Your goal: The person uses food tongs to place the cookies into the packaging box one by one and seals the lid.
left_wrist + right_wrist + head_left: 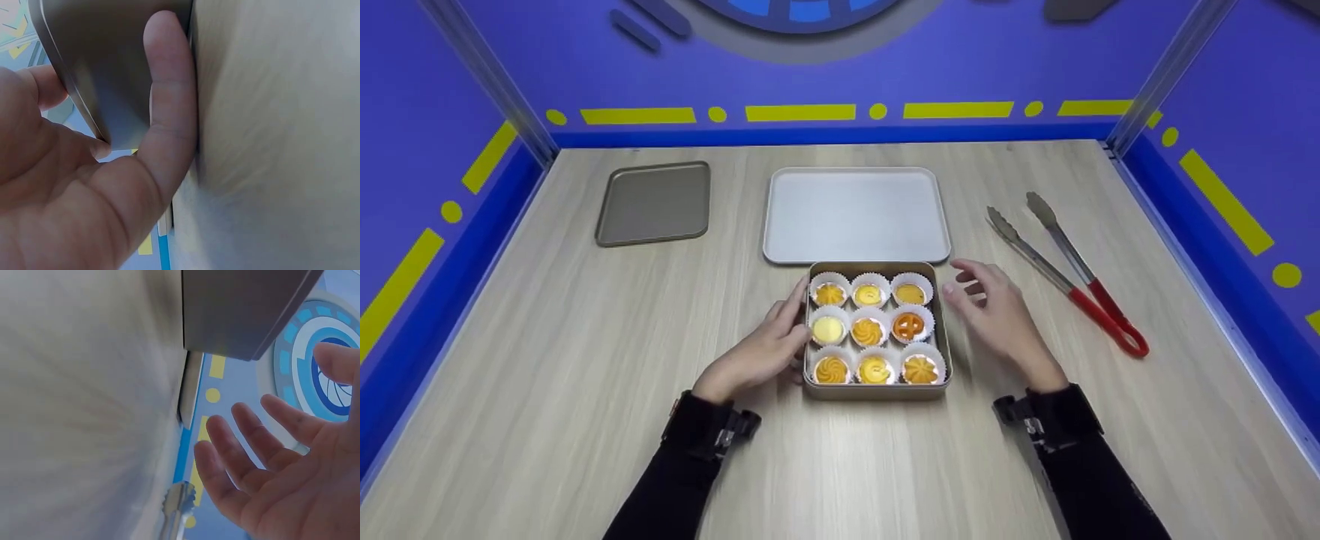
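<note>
A bronze-coloured metal tin (876,392) stands on the table, filled with rows of small golden cookies (868,331) in white paper cups. Against the tin's left wall rests my left hand (757,349). In the left wrist view its fingers (171,107) lie along the tin's side (107,62), one of them low by the tabletop, with the thumb up at the rim. My right hand (997,319) hovers just right of the tin, apart from it. The right wrist view shows its fingers (225,444) spread and loosely bent, holding nothing.
Behind the tin lies a white rectangular tray (856,214). A flat bronze lid (658,202) is at the back left. Metal tongs with red handles (1099,315) lie spread at the right. Blue-purple panels (847,82) wall in the table's back and sides.
</note>
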The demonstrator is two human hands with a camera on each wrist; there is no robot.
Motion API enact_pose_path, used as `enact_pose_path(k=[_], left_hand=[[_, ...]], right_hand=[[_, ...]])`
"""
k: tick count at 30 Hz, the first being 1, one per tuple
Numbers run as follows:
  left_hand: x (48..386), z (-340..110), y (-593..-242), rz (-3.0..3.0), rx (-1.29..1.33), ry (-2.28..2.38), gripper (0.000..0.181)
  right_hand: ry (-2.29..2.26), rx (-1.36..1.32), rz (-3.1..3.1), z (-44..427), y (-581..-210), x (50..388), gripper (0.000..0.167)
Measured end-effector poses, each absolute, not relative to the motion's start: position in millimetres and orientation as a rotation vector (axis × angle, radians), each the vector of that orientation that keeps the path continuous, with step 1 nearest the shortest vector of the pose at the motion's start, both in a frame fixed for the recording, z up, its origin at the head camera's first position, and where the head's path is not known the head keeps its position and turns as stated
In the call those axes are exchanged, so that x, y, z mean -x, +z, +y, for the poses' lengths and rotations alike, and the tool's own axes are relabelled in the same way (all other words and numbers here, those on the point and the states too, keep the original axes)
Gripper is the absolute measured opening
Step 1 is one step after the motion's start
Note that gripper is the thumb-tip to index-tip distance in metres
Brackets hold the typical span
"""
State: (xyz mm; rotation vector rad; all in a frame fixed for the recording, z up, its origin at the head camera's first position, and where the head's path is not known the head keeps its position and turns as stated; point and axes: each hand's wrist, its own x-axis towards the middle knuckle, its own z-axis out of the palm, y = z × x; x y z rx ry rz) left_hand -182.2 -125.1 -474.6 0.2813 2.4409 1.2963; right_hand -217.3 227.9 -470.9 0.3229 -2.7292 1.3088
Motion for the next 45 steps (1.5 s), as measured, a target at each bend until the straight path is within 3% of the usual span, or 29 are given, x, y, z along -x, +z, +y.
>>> enact_pose_path(k=[14, 21, 26, 35, 45], left_hand=[[192, -145, -464, 2.349, -0.248, 1.473, 0.077], [232, -187, -457, 2.73, -0.165, 1.5, 0.056], [259, -231, -453, 3.008, 0.077, 1.377, 0.045], [283, -300, -458, 2.93, 0.439, 1.112, 0.055], [296, -324, -458, 2.77, 0.445, 1.149, 0.064]], right_hand=[[1.425, -0.346, -2.777, 220, -474, 213, 0.057], [1.409, -0.348, -2.773, 221, -476, 211, 0.058], [1.417, -0.351, -2.76, 221, -476, 212, 0.057], [1.424, -0.337, -2.749, 222, -475, 214, 0.056], [1.419, -0.327, -2.741, 224, -475, 214, 0.055]])
